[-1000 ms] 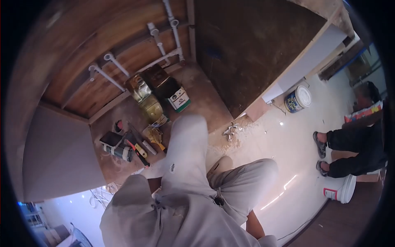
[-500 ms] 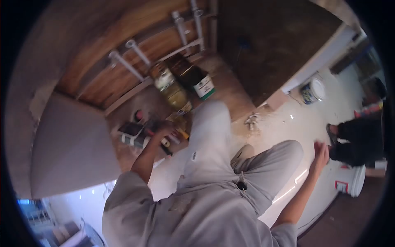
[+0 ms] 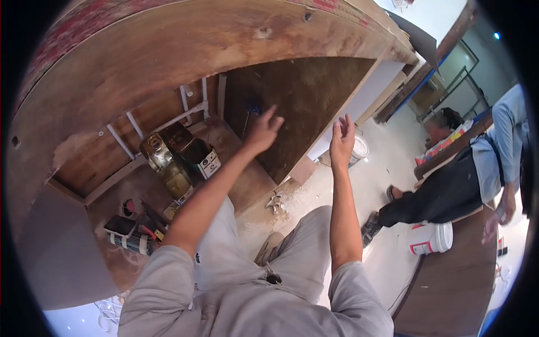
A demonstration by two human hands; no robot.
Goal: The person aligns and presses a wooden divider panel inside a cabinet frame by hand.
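Note:
My left hand (image 3: 263,132) is raised in front of the dark inner panel (image 3: 303,106) of the wooden cabinet, fingers apart and holding nothing. To its right my right hand (image 3: 342,140) is up with its fingers stretched, near the panel's edge and a white bucket (image 3: 359,148) on the floor. Neither hand touches anything that I can see. Below and left of my left arm, metal tins (image 3: 159,151) and a white-and-green labelled tin (image 3: 208,163) stand on the cabinet floor. Hand tools (image 3: 150,231) lie beside a striped roll (image 3: 130,242).
White pipes (image 3: 193,115) run along the cabinet's back wall. Crumpled scraps (image 3: 275,203) and dust lie on the floor. On the right a person in dark trousers (image 3: 438,191) stands behind a white bucket with a red label (image 3: 431,238), beside a brown board (image 3: 455,281).
The view has tilted up, showing more of the cabinet top. My left hand has risen from the tools, and my right hand has moved up and inward. The other person's upper body now shows.

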